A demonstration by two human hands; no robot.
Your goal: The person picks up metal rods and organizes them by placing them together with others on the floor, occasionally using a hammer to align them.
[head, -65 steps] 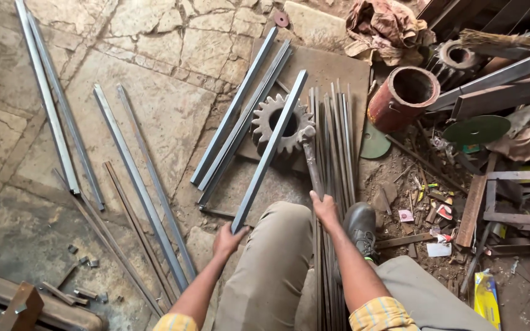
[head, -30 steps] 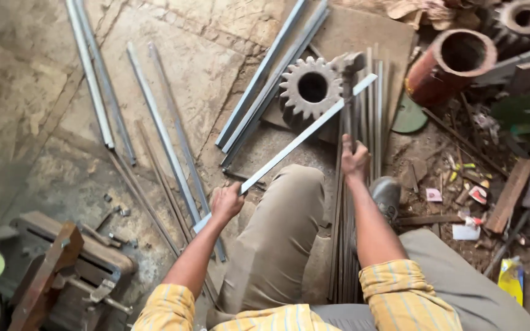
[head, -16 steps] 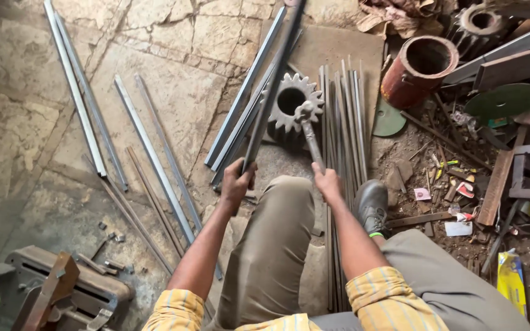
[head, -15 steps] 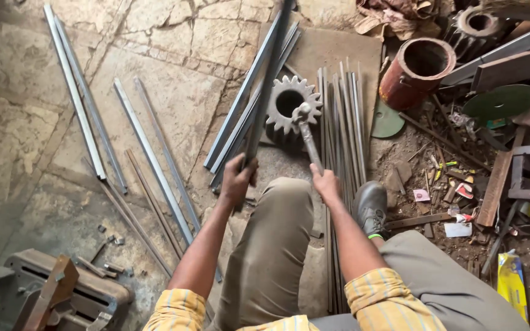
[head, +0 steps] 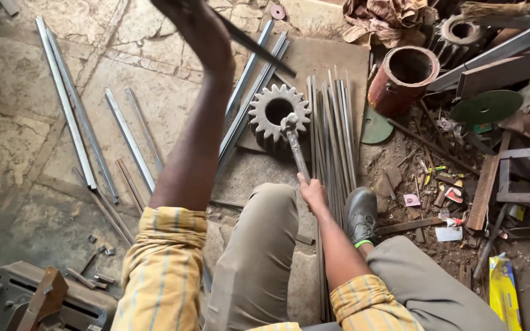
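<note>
Head view: hammer (head: 294, 140) lies with its head on the gear (head: 279, 112), handle running near toward the knee; right hand (head: 311, 191) closed round the handle's near end. Rod bundle (head: 332, 129) just right of the hammer, shoe (head: 361, 214) beside its near part. Left hand (head: 194, 27) raised far left, gripping a dark flat bar (head: 259, 48) that slants above the gear. Steel strips (head: 72, 116) on the floor (head: 19, 159), left. Rusty pipe (head: 403, 79) far right.
</note>
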